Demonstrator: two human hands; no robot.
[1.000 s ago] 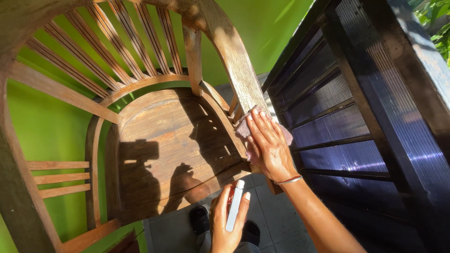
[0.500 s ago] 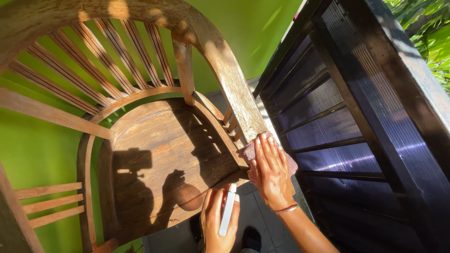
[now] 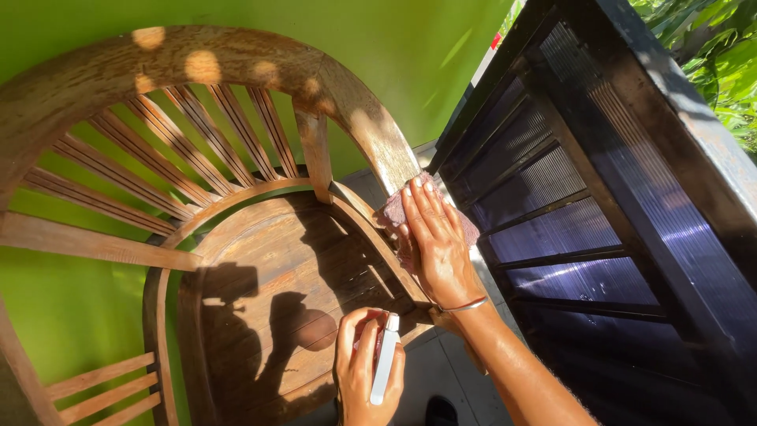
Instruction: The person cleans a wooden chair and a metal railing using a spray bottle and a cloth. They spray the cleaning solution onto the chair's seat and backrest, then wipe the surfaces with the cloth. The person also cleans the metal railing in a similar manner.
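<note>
A round-backed wooden chair [image 3: 260,284] with curved spindles fills the left of the head view. My right hand [image 3: 435,244] lies flat on a pinkish-brown cloth [image 3: 392,210], pressing it against the chair's right armrest. Lower down, over the front of the seat, my left hand [image 3: 365,371] is closed around a small white bottle [image 3: 385,359] held upright. The hands' shadows fall on the seat.
A bright green wall [image 3: 394,47] stands behind the chair. To the right is a dark slatted gate or shutter [image 3: 599,205] close to the armrest. Green leaves [image 3: 710,55] show at top right. Grey floor tiles [image 3: 430,371] and a dark shoe [image 3: 441,410] lie below.
My right hand with the cloth has slid down along the armrest. The left hand keeps the bottle near the seat's front. The camera view has shifted slightly.
</note>
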